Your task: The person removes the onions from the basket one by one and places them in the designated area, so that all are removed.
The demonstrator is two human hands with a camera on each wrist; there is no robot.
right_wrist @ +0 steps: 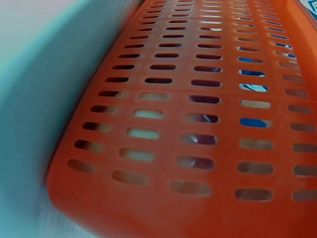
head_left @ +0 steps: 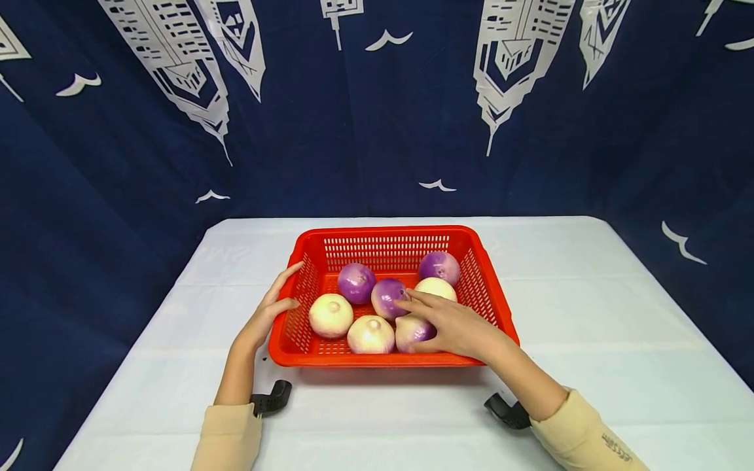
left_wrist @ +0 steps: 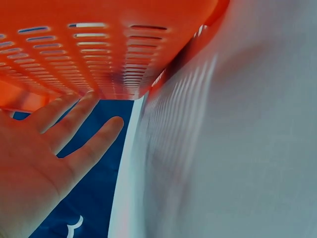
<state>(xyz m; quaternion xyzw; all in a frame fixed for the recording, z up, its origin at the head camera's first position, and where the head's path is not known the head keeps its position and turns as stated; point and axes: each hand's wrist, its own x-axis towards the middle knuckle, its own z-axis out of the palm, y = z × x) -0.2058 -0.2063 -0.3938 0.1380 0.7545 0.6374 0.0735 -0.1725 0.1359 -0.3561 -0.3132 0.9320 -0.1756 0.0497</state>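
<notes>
Several round purple-and-cream turnips lie in a red slotted plastic basket point(head_left: 377, 360) in the head view. My right hand point(head_left: 456, 325) reaches over the basket's right side. Its thumb and fingers are spread around a turnip point(head_left: 410, 330) near the front right, and the fingertips overlap the purple middle turnip point(head_left: 385, 296). In the right wrist view the basket wall point(right_wrist: 163, 198) hides that hand. My left hand point(head_left: 263, 320) is at the basket's left side, thumb and a finger at the rim. The left wrist view shows the left hand's fingers point(left_wrist: 94, 146) extended beside the slotted outer wall.
The basket stands on a white-covered table point(head_left: 577, 314). Behind it hangs a dark blue cloth point(head_left: 365, 163) with white building and bird prints. Black devices, one by the left wrist point(head_left: 272, 398) and one by the right wrist point(head_left: 508, 412), stick out beside the beige sleeves.
</notes>
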